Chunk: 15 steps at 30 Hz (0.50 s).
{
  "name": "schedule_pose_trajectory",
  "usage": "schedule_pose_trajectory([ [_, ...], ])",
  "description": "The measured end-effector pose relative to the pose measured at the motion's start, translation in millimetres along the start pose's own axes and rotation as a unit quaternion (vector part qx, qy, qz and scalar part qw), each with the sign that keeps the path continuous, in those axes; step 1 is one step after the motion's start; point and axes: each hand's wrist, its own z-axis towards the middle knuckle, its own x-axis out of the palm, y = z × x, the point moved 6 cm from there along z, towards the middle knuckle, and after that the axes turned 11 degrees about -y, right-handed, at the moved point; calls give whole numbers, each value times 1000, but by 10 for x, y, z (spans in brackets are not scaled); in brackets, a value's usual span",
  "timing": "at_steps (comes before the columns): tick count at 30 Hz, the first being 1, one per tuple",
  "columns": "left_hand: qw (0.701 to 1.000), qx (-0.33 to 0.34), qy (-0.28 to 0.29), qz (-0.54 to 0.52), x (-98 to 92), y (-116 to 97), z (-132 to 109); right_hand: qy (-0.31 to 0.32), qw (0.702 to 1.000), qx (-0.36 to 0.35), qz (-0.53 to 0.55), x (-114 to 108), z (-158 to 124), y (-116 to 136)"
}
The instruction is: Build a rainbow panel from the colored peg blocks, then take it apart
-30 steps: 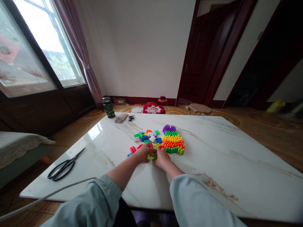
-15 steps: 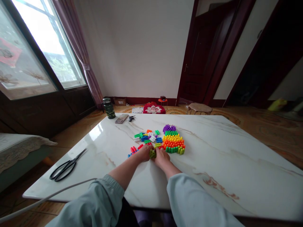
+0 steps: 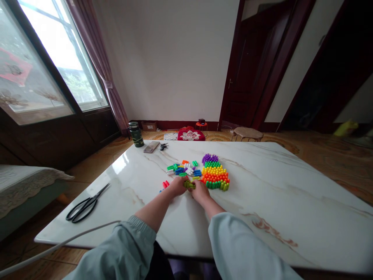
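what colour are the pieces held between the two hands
The pieces are yellow-green, as the head view, the only one, shows.

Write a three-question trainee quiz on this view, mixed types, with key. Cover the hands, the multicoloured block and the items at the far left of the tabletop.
1. Multiple choice: what colour are the pieces between the left hand and the right hand?
a) purple
b) yellow-green
c) white

2. True or false: the phone lies between the bottle and the keys.

3. Fill in: the band of the multicoloured block farthest from the person is ____.

Key: 1. b; 2. true; 3. purple.
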Motion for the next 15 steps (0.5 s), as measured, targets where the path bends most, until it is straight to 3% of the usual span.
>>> schedule_pose_trajectory([
  [9, 993, -91, -17, -69, -32, 82, 18, 8, 978, 100, 184, 87, 39, -83],
  [15, 988, -131, -37, -69, -60, 105, 16, -6, 957, 142, 251, 95, 41, -106],
])
